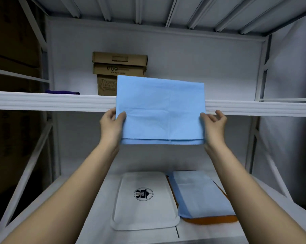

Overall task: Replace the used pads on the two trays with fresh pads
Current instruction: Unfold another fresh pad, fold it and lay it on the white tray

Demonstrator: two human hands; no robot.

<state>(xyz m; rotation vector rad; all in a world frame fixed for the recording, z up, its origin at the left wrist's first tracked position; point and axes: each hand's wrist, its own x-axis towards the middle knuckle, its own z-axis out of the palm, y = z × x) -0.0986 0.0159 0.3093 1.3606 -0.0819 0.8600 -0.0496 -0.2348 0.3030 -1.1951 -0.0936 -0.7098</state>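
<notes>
I hold folded blue pad point(160, 110) at upper shelf point(52, 103) height, left hand point(111, 124) and right hand point(213, 124) pinching its side edges. Below, white tray point(143, 199) bare; orange tray point(210, 219) already padded. Judging: half done, white tray left.

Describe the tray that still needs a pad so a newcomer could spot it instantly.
Look at the lower shelf of the white rack, below the folded blue pad held in both hands. Two trays lie side by side. It is the white tray on the left, bare with a round black logo; the orange tray carries a blue pad.
</notes>
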